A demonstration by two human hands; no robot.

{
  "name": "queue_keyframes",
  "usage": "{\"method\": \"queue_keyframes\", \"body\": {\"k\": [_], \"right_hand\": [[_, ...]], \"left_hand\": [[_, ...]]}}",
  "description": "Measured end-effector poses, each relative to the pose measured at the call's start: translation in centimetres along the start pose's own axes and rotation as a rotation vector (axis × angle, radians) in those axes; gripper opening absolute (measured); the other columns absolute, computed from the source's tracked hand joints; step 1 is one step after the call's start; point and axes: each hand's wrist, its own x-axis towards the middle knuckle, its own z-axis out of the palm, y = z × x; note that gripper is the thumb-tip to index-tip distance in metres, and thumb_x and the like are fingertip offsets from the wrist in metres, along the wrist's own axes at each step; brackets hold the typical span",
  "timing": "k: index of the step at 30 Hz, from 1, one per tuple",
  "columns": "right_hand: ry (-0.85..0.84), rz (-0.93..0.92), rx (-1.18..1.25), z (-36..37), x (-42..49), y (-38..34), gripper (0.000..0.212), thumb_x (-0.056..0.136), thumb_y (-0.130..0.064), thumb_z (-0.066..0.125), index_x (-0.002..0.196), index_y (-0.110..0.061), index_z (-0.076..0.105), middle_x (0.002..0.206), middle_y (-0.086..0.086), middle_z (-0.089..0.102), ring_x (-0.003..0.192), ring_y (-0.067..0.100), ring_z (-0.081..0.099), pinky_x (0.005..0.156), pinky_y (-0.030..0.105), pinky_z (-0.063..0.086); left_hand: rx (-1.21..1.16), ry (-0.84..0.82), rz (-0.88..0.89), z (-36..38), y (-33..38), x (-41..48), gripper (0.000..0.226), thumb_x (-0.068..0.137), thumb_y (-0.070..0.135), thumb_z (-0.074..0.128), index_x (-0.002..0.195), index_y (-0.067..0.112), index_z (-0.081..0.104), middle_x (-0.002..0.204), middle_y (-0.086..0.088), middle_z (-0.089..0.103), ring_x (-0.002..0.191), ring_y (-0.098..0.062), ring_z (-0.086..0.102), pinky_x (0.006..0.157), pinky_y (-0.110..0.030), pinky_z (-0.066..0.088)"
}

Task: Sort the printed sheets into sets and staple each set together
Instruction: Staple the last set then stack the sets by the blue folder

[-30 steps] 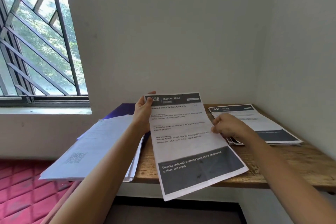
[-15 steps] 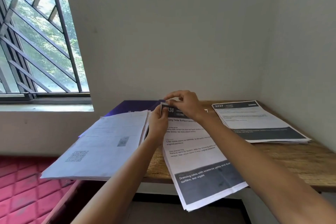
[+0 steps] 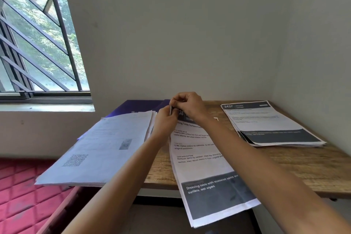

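Observation:
A set of printed sheets [image 3: 201, 159] headed "Dressing Table Surface Cleaning" lies on the wooden table [image 3: 303, 167], and its lower end hangs over the front edge. My left hand [image 3: 164, 122] pinches the set's top left corner, which stands turned up. My right hand [image 3: 190, 105] reaches over from the right and pinches the same corner from above. A thick stack of white sheets [image 3: 106, 144] lies to the left and juts past the table's left edge. Another stack, headed "2437" [image 3: 266, 123], lies at the back right. No stapler is visible.
A purple folder [image 3: 136, 105] lies under the left stack by the back wall. A small white scrap [image 3: 216, 118] sits on the table between the sets. A barred window [image 3: 38, 43] is at the left, with a red quilted cushion [image 3: 19, 195] below it. Walls close the corner.
The dressing table set, held up in both hands a second ago, now lies on the table. My right hand left its right edge and joined my left at the top left corner.

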Motion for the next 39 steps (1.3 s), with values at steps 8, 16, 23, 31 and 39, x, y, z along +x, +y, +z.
{"method": "queue_keyframes", "body": {"k": [8, 16, 23, 31, 39], "right_hand": [[0.010, 0.004, -0.121, -2.0, 0.4, 2.0, 0.015, 0.081, -0.025, 0.074, 0.093, -0.016, 0.076, 0.090, -0.001, 0.074, 0.082, 0.009, 0.066, 0.073, 0.017, 0.049], [-0.036, 0.106, -0.233, -7.3, 0.7, 5.5, 0.015, 0.081, -0.023, 0.075, 0.094, -0.016, 0.076, 0.090, -0.001, 0.073, 0.087, 0.009, 0.063, 0.074, 0.019, 0.043], [0.015, 0.151, -0.118, -9.1, 0.7, 7.3, 0.013, 0.080, -0.017, 0.075, 0.092, -0.011, 0.076, 0.088, 0.003, 0.073, 0.087, 0.017, 0.066, 0.077, 0.030, 0.053], [0.040, 0.390, 0.351, -8.6, 0.6, 6.6, 0.005, 0.084, -0.010, 0.068, 0.086, -0.006, 0.068, 0.076, 0.000, 0.073, 0.079, 0.017, 0.067, 0.066, 0.029, 0.059], [-0.206, 0.648, 0.419, -8.5, -1.2, 6.1, 0.009, 0.090, -0.007, 0.061, 0.094, -0.002, 0.068, 0.083, 0.007, 0.074, 0.072, 0.018, 0.071, 0.067, 0.032, 0.060]], "left_hand": [[-0.165, 0.064, -0.138, -1.4, 0.5, 1.1, 0.026, 0.101, 0.014, 0.044, 0.084, 0.013, 0.063, 0.080, -0.014, 0.068, 0.073, -0.030, 0.065, 0.078, -0.054, 0.055], [-0.295, 0.100, -0.150, -2.6, -0.1, 1.4, 0.029, 0.102, 0.011, 0.044, 0.079, 0.013, 0.062, 0.078, -0.010, 0.068, 0.075, -0.028, 0.064, 0.081, -0.051, 0.054], [-0.391, 0.101, -0.120, -3.3, -0.1, 1.0, 0.029, 0.103, 0.009, 0.041, 0.080, 0.011, 0.059, 0.072, -0.006, 0.067, 0.060, -0.018, 0.064, 0.066, -0.037, 0.056], [-0.413, 0.143, -0.146, -3.9, 0.0, 1.3, 0.028, 0.103, 0.011, 0.041, 0.079, 0.011, 0.057, 0.070, -0.005, 0.066, 0.059, -0.018, 0.064, 0.064, -0.037, 0.056], [-0.554, 0.354, -0.184, -6.0, 0.0, 3.3, 0.025, 0.102, 0.009, 0.043, 0.078, 0.014, 0.050, 0.078, -0.006, 0.059, 0.064, -0.016, 0.059, 0.059, -0.029, 0.055]]}}
